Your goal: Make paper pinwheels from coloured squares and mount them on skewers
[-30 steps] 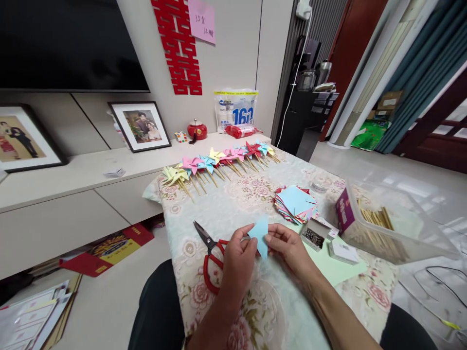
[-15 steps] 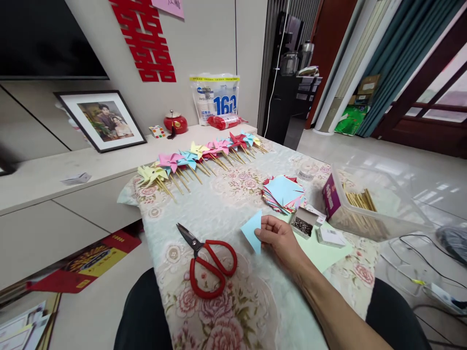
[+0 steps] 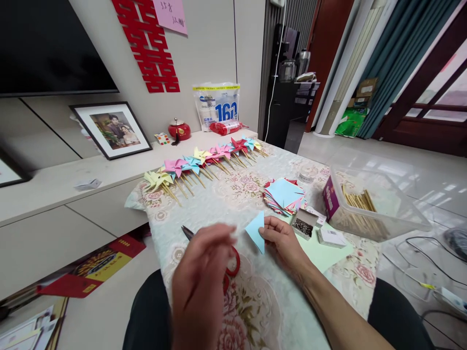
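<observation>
On the floral-patterned tablecloth [image 3: 233, 204] covering the table, a clear plastic box of wooden sticks [image 3: 368, 206] stands at the right edge, well right of the red-handled scissors [image 3: 229, 265]. Along the cloth's far side, beyond the scissors, lies a row of coloured paper pinwheels on wooden sticks [image 3: 204, 165]. A stack of coloured paper squares [image 3: 284, 194] sits far-right of the scissors, with a small open box of metal pins [image 3: 302, 227] just in front of it. The left hand [image 3: 199, 287], blurred, hovers over the scissors with fingers loosely spread, hiding much of the handles; I cannot tell whether it touches them. The right hand [image 3: 282, 240] pinches a folded light-blue paper triangle [image 3: 256, 231] just right of the scissors.
</observation>
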The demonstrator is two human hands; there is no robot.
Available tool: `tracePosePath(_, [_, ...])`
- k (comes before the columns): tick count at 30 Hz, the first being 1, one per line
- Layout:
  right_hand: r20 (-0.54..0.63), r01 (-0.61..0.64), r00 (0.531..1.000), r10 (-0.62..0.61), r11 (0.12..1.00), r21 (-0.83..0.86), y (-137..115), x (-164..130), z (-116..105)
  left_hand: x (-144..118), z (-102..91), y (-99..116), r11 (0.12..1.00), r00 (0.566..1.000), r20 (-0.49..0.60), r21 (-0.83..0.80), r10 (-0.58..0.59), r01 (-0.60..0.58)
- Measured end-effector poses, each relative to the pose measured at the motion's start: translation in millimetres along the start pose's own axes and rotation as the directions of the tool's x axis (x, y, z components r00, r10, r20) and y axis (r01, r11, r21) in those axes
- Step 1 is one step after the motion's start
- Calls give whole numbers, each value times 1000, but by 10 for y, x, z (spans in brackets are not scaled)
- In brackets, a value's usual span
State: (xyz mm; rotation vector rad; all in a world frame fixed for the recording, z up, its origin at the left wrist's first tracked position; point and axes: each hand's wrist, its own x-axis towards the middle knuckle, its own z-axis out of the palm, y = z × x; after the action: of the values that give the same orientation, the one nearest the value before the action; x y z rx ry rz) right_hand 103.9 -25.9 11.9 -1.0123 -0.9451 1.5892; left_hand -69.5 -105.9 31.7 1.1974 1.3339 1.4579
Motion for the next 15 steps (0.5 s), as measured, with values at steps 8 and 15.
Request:
tracePosePath(8, [-32, -66, 997, 72, 987, 144, -21, 19, 6, 391, 482, -243, 934, 971, 156, -282, -180, 219])
tracePosePath(15, [-15, -104, 994, 107, 984, 144, 13, 15, 34, 343, 486, -343, 901, 972, 185, -380, -145, 206])
